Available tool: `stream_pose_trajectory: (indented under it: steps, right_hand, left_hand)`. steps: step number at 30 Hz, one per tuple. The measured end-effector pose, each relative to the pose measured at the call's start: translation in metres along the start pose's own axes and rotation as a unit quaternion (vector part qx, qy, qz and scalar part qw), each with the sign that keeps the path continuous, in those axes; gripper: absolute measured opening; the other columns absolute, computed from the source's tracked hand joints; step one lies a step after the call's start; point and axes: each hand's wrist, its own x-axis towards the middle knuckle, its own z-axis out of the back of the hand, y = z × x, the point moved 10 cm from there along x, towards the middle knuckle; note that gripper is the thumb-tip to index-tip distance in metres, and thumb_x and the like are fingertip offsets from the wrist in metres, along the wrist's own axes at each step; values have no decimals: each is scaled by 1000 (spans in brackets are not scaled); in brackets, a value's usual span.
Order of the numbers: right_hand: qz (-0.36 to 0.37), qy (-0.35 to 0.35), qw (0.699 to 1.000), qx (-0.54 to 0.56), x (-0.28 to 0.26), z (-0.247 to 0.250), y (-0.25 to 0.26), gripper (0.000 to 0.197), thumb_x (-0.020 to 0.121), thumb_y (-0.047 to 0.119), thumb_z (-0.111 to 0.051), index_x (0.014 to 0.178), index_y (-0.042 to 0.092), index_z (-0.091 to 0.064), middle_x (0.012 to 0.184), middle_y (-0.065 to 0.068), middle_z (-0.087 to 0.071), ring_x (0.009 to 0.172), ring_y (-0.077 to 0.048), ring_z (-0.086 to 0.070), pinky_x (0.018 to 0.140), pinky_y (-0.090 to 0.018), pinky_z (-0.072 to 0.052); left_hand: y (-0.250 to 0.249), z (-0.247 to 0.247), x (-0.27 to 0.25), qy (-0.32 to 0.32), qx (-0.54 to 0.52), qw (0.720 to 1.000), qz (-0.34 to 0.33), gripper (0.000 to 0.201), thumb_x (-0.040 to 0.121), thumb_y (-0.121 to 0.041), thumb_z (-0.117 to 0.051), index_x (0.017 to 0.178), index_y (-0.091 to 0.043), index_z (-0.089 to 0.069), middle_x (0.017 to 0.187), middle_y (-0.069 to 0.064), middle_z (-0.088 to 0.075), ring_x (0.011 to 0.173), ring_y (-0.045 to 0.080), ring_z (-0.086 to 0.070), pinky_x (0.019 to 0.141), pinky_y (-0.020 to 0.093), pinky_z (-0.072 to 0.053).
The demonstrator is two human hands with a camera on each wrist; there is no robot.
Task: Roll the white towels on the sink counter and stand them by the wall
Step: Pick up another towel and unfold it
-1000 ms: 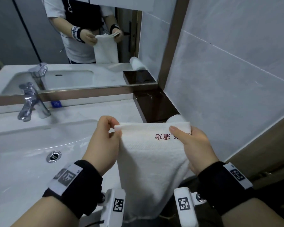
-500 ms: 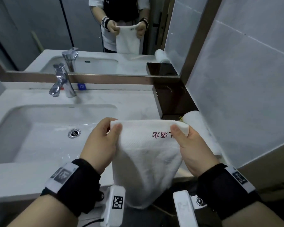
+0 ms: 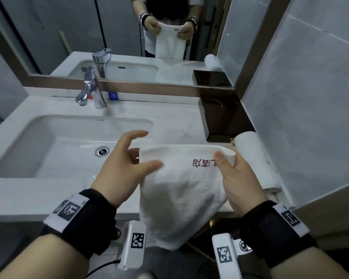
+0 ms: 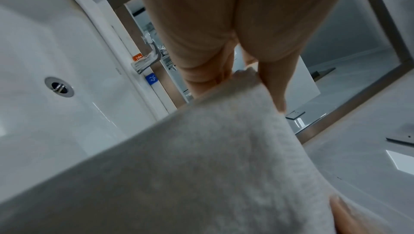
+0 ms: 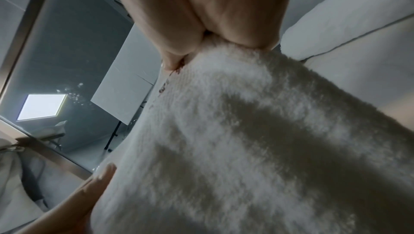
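Observation:
A white towel [image 3: 181,190] with red embroidered characters hangs in front of the counter edge, held by its top edge. My left hand [image 3: 143,156] holds the top left corner: the thumb lies on the front, some fingers are behind, and the index finger is lifted clear. In the left wrist view the towel [image 4: 201,167] corner sits between thumb and fingers. My right hand [image 3: 228,160] pinches the top right corner, thumb in front; the right wrist view shows the towel [image 5: 246,149] bunched in that grip. A rolled white towel [image 3: 254,158] lies on the counter against the right wall.
The white counter [image 3: 179,117] holds a sink basin [image 3: 48,148] with a drain [image 3: 102,151] and a chrome faucet [image 3: 91,87]. A dark brown box [image 3: 226,119] sits in the back right corner. The mirror [image 3: 69,37] is behind and the tiled wall [image 3: 310,97] on the right.
My left index finger has lifted off the towel and that hand has spread wider. The right hand keeps its pinch. The view has swung left to take in more of the sink.

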Motion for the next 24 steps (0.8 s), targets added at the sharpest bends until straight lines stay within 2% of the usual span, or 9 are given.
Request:
stream_pose_trajectory:
  steps: [2, 4, 6, 8, 10, 13, 18, 22, 24]
  right_hand:
    - [4, -5, 1000, -4, -2, 1, 0, 18, 93, 48, -56, 101, 36, -68, 103, 4, -75, 97, -14, -71, 91, -47, -54]
    - [6, -9, 1000, -4, -4, 0, 0, 18, 94, 47, -55, 99, 36, -68, 102, 3, -75, 96, -15, -71, 90, -47, -54]
    - [9, -14, 1000, -6, -4, -1, 0, 18, 95, 46, -55, 100, 35, -68, 102, 2, -75, 96, -15, -71, 92, -49, -54]
    - [6, -13, 1000, -6, -4, -2, 0, 19, 94, 48, -56, 101, 36, -67, 103, 3, -75, 98, -14, -70, 93, -50, -53]
    - [-2, -6, 1000, -4, -4, -4, 0, 24, 92, 52, -56, 104, 35, -67, 106, 3, -74, 100, -15, -70, 95, -50, -52]
    - [1, 0, 1000, -18, -2, -6, 3, 29, 91, 54, -55, 108, 34, -66, 108, 5, -73, 103, -13, -69, 95, -47, -52]
    - [7, -21, 998, -65, 1, -1, 6, 18, 94, 51, -53, 98, 39, -66, 98, 13, -74, 90, -4, -70, 81, -33, -56]
    - [0, -44, 993, -111, 1, 5, 3, 16, 96, 47, -52, 89, 43, -65, 89, 20, -73, 79, 2, -68, 72, -27, -52]
    - [-10, -54, 991, -121, 2, 8, -1, 18, 96, 47, -52, 89, 38, -66, 87, 19, -73, 77, 2, -67, 71, -26, -52]
  left_hand:
    - [8, 1, 0, 12, 8, 1000, 28, 65, 54, -25, -91, 113, -34, -65, 96, 8, -77, 88, 27, -74, 77, 39, -59]
    - [14, -4, 1, 44, 45, 997, 47, 48, 55, -19, -93, 99, -23, -75, 91, 6, -78, 86, 24, -74, 75, 33, -58]
    - [20, -7, 1, 64, 67, 993, 66, 32, 60, -18, -91, 88, -14, -77, 88, 8, -78, 83, 24, -74, 77, 39, -56]
    - [27, -8, 0, 63, 46, 993, 86, 29, 65, -23, -86, 87, -6, -76, 91, 15, -77, 89, 32, -73, 89, 49, -54]
    - [28, -11, -1, 64, 3, 994, 90, 21, 77, -22, -77, 93, -8, -75, 97, 13, -77, 91, 33, -72, 94, 55, -51]
    - [28, -16, -2, 53, 6, 995, 79, 20, 87, -32, -62, 99, -16, -68, 89, 7, -69, 81, 24, -62, 89, 63, -49]
    - [28, -19, 0, 36, 83, 995, 45, 17, 96, -36, -52, 102, -25, -64, 93, 10, -69, 79, 14, -61, 79, 42, -50]
    - [35, -12, 3, -5, 102, 994, 46, 11, 97, -30, -59, 94, -22, -65, 87, 4, -72, 77, 10, -65, 73, 31, -50]
    - [40, -13, 3, -8, 70, 995, 73, 10, 92, -29, -69, 97, -20, -66, 84, 0, -76, 79, 16, -73, 70, 33, -55]
